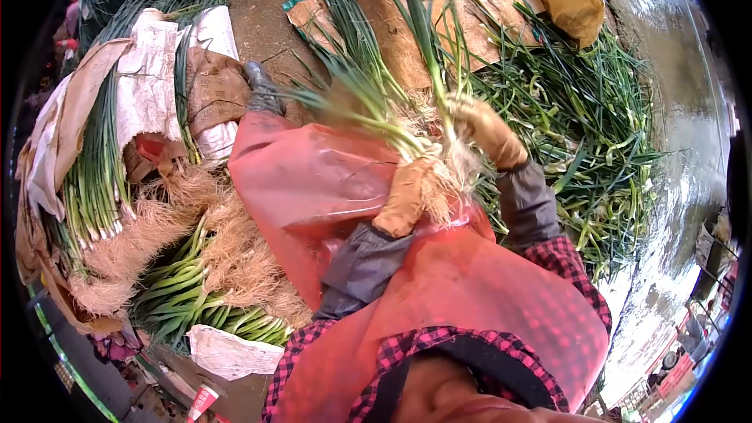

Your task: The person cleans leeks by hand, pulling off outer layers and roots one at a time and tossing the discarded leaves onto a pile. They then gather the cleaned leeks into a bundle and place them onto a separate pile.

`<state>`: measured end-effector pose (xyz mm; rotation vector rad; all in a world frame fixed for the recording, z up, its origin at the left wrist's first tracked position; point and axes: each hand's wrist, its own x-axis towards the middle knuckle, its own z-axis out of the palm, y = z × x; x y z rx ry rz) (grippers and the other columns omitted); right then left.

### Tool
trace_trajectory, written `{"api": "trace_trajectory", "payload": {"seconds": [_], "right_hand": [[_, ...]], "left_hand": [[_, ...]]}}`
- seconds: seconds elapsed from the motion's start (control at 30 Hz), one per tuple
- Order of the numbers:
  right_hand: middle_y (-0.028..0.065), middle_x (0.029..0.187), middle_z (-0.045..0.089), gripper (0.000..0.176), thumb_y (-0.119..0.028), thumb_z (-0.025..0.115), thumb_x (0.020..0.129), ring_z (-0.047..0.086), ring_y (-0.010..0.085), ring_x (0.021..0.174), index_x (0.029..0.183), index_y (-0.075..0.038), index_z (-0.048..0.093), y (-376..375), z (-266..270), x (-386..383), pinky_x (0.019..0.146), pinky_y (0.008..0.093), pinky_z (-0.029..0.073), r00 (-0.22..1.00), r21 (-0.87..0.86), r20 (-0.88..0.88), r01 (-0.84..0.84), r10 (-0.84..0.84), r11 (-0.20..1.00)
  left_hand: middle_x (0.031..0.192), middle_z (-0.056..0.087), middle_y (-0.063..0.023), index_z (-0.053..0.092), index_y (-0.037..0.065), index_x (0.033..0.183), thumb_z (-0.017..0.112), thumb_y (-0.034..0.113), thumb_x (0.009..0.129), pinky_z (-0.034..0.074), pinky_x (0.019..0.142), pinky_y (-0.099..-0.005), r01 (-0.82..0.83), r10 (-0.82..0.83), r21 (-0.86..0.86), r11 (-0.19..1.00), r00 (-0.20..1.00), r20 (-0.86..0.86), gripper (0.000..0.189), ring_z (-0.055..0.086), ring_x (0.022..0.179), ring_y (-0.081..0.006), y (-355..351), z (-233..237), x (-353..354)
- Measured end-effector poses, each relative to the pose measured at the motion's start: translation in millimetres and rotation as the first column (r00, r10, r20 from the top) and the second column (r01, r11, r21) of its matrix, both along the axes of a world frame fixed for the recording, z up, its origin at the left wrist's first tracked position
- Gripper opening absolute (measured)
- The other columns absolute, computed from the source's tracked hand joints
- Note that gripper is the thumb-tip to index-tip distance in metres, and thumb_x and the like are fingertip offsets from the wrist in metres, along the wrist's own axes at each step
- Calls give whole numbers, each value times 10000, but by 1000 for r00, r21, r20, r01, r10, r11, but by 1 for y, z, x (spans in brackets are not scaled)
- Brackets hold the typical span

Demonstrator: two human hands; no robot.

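My left hand [403, 196], in a tan work glove, is closed around the white lower ends of a few green onions [376, 125]. Their leaves point up and left, partly smeared by motion, and their pale roots hang beside the glove. My right hand [487, 131], gloved the same way, is closed on the stalk of an upright green onion [436, 70] just above its roots. Both hands are close together over the red plastic apron [313, 172] on my lap. Beyond them lies another bunch of green onions [352, 39], leaves pointing away.
Loose leaves and trimmings form a large heap [580, 117] on the right, beside wet pavement [674, 70]. Rooted onion bundles [98, 188] lie on the left among sacks [149, 86], with another bundle [188, 282] below. Brown sacking [407, 16] lies ahead. My boot [262, 90] rests left of centre.
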<state>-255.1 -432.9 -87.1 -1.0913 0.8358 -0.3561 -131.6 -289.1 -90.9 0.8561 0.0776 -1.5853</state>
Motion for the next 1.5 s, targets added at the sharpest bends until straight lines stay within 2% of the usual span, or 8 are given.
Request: {"api": "trace_trajectory", "payload": {"seconds": [0.37,0.57,0.7,0.77,0.97,1.13,1.27,1.5], "right_hand": [[42,761,623,214,-170,603,864,539,95,673,932,33,594,64,-27,4,606,240,440,930,-357,-256,163,-264,920],[11,844,598,229,-207,531,917,457,38,617,1060,-34,578,78,16,-62,518,165,347,669,-218,-71,713,-740,666],[156,1144,550,499,-240,479,936,568,206,981,1342,-4,312,31,-7,-179,819,273,478,218,-436,159,890,-963,130],[235,1255,441,541,-249,495,928,520,297,1070,1317,80,314,24,-39,-178,934,352,419,204,-774,-419,429,-884,466],[226,1313,414,791,-329,698,757,417,333,1208,1352,3,296,25,-99,56,997,368,346,854,-740,-349,1,-386,672],[198,1444,188,680,-230,471,856,231,417,1302,1427,-84,132,11,-227,186,977,663,176,346,-642,-740,-619,-576,453],[181,1367,349,554,-96,401,872,475,358,1114,1399,-56,233,-10,-224,194,767,529,445,287,-555,-775,-736,-563,388],[52,912,615,442,-25,484,859,577,123,722,1294,-27,409,-76,-57,71,587,236,478,925,-106,151,366,-349,925]], "left_hand": [[760,554,10,577,34,894,577,-40,762,422,554,-232,-43,30,9,999,806,591,151,502,640,-86,12,-44,-28],[754,597,-54,596,-14,909,563,-47,774,472,550,-267,-50,10,73,996,880,474,143,555,614,-142,5,-51,-23],[724,555,-49,570,-14,950,517,35,835,473,540,-242,-32,27,-11,999,947,-322,135,531,584,-154,14,-14,18],[796,539,-44,554,2,1032,505,80,878,474,587,-243,-162,136,-90,983,961,-242,179,530,673,-138,17,6,37],[809,540,-34,552,33,1053,496,112,894,482,623,-261,-374,345,-213,902,924,-164,186,533,694,-132,11,77,106],[819,541,-25,551,59,1070,488,139,907,488,652,-276,-443,429,-146,884,895,-123,192,536,712,-128,10,87,124],[814,460,-16,490,53,1151,475,153,932,454,683,-242,-472,451,-192,861,881,-143,241,466,753,-123,28,60,137],[844,492,-25,512,57,1060,522,91,896,446,764,-264,-395,333,-400,827,917,-217,167,485,808,-145,6,68,91]]}}
